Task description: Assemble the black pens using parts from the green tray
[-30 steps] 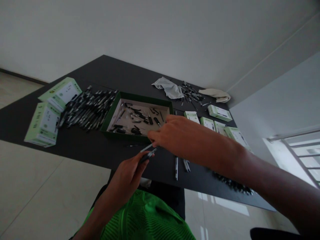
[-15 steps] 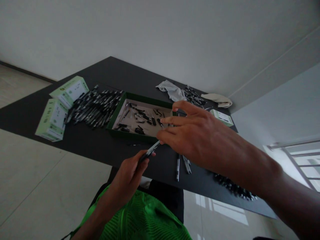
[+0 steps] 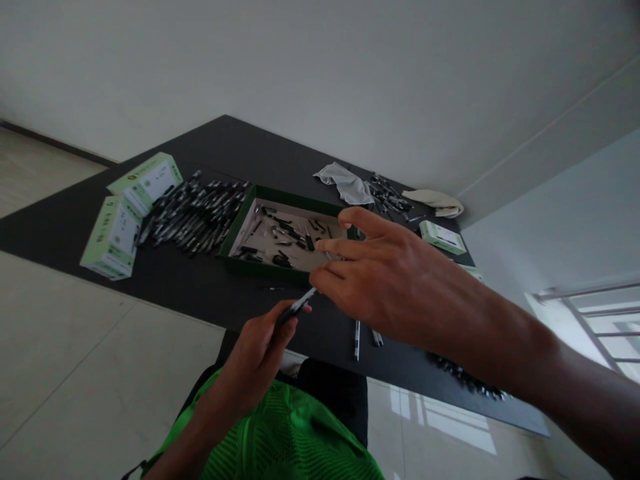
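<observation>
My left hand (image 3: 257, 350) is closed around a dark pen (image 3: 296, 308) just in front of the black table's near edge (image 3: 210, 313). My right hand (image 3: 385, 273) hovers above the pen's tip, with thumb and fingers spread and its lowest fingertips at the pen's tip. Behind the hands lies a green tray (image 3: 239, 267) with small dark pen parts inside. A big pile of black pens (image 3: 195, 210) lies left of the tray.
Green-and-white boxes (image 3: 117, 230) stand at the table's left end, more boxes (image 3: 440, 237) on the right. A grey cloth (image 3: 345, 183), a heap of parts (image 3: 390, 193) and a cream cloth (image 3: 437, 199) lie at the back. Loose pens (image 3: 356, 337) and dark pieces (image 3: 465, 380) sit near the front edge.
My right hand went from a closed pinch at the pen to spread fingers above it. The left hand has kept hold of the pen. The view shifted a little.
</observation>
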Demonstrator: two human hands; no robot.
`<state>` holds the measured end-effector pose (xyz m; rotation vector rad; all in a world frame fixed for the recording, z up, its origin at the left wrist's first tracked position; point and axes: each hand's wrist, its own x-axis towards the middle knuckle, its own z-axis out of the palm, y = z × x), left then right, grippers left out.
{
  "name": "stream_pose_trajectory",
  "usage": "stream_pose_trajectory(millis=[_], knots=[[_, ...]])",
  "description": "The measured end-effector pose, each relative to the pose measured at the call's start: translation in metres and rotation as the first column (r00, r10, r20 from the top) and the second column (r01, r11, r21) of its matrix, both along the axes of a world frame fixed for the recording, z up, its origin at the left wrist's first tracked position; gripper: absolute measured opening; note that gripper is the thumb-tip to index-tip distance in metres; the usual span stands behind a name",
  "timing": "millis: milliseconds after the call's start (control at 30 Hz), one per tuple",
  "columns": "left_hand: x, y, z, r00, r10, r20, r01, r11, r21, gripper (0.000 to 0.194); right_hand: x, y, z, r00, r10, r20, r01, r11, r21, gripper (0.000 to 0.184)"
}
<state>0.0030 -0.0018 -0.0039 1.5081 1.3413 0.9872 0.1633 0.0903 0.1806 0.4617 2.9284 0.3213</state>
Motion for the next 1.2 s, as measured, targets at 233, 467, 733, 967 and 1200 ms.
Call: stream_pose_trajectory(millis=[233,467,733,967,1200], knots=[[0.007,0.001,0.0,0.994,0.055,0.092,-0.066,0.991,0.118,0.031,-0.012,-0.011,-0.006,0.988,0.15,0.019,-0.152,0.982,0.111,0.033],[0.001,0.012,-0.022,0.95,0.17,0.262,-0.217,0.963,0.161,0.043,0.041,-0.007,0.02,0.815,0.005,-0.579,0.238,0.909,0.343,0.037],[-0.016,0.019,-0.036,0.955,0.146,0.258,-0.199,0.962,0.19,0.046,0.084,-0.026,-0.079,0.546,-0.301,-0.782,0.316,0.938,-0.14,0.024],[-0.043,0.015,-0.07,0.922,0.178,0.344,-0.224,0.97,0.098,0.04,0.067,-0.073,-0.184,0.407,-0.678,-0.612,0.257,0.728,-0.636,0.023],[-0.04,0.031,-0.073,0.887,0.084,0.453,-0.132,0.988,0.075,0.037,0.078,-0.073,-0.2,0.219,-0.74,-0.636,0.415,0.66,-0.626,0.023]])
